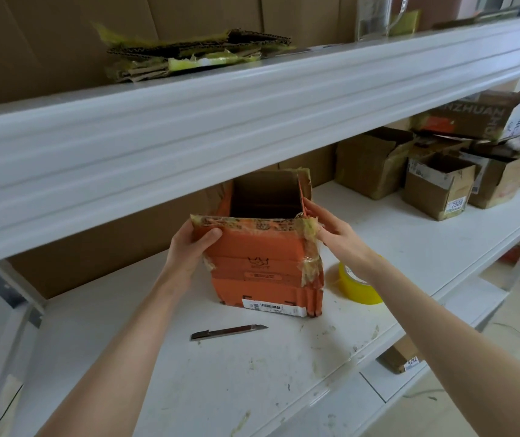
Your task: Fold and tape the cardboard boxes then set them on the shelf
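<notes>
— Where was the box?

— An open-topped orange cardboard box (258, 263) stood upright on the white metal shelf (189, 389). A yellow roll of tape (358, 287) sat just beside its right side, and a slim dark utility knife (228, 332) lay in front of it.

— And the hands?

— The left hand (189, 247) gripped the near-left top corner, thumb curled over the front face. The right hand (331, 230) touched the right top edge with straight fingers, holding nothing. Brown cardboard boxes (438, 187) sat farther right on the same shelf.
</notes>
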{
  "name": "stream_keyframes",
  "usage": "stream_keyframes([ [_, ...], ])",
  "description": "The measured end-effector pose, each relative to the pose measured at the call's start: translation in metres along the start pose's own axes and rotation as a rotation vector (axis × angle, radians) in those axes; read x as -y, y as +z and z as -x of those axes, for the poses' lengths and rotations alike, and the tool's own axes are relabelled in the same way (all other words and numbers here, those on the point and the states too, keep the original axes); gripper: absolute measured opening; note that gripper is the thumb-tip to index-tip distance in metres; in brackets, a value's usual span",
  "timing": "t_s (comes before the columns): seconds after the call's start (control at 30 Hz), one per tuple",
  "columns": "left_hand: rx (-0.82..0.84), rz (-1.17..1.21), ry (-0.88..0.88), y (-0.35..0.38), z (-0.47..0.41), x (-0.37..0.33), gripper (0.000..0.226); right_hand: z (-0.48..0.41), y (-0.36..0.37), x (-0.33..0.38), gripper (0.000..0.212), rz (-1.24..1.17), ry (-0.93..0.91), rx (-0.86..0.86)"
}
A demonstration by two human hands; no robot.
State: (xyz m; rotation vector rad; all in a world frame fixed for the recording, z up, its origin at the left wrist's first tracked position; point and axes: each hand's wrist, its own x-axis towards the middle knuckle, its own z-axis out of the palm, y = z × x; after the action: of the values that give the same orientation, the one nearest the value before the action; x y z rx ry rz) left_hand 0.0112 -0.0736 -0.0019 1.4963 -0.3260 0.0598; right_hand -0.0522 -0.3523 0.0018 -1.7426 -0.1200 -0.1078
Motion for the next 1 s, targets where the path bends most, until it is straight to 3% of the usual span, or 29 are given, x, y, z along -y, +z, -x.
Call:
stream_keyframes([
  [0.13,0.015,-0.045,-0.022,-0.003,0.0,-0.001,0.035,-0.007,-0.007,0.003,0.042,-0.001,0.059,-0.109],
  [0.23,0.057,-0.079,-0.033,-0.008,-0.001,-0.003,0.028,-0.011,-0.019,0.009,0.027,-0.071,-0.001,-0.205],
  [0.33,0.093,-0.094,-0.041,-0.011,-0.001,-0.003,0.028,-0.012,-0.024,0.015,0.017,-0.113,-0.013,-0.143],
  [0.5,0.187,-0.127,-0.033,-0.007,-0.002,-0.009,0.013,-0.018,-0.024,0.025,0.058,0.084,0.114,-0.082],
  [0.63,0.222,-0.187,-0.025,-0.001,-0.005,-0.012,0.019,-0.03,-0.015,0.021,0.083,0.206,0.271,-0.035],
  [0.77,0.112,-0.231,-0.047,-0.001,-0.005,-0.01,0.032,-0.023,-0.018,0.011,0.091,-0.066,0.271,-0.139],
  [0.87,-0.039,-0.273,-0.048,0.004,-0.006,-0.004,0.029,-0.027,-0.017,0.008,0.105,-0.139,0.249,-0.14],
  [0.9,-0.099,-0.285,-0.047,0.007,-0.006,0.0,0.026,-0.026,-0.018,0.002,0.099,-0.097,0.212,-0.127],
  [1.0,-0.242,-0.353,-0.083,0.019,-0.011,0.009,0.023,-0.032,-0.01,-0.009,0.032,0.13,0.102,-0.177],
])
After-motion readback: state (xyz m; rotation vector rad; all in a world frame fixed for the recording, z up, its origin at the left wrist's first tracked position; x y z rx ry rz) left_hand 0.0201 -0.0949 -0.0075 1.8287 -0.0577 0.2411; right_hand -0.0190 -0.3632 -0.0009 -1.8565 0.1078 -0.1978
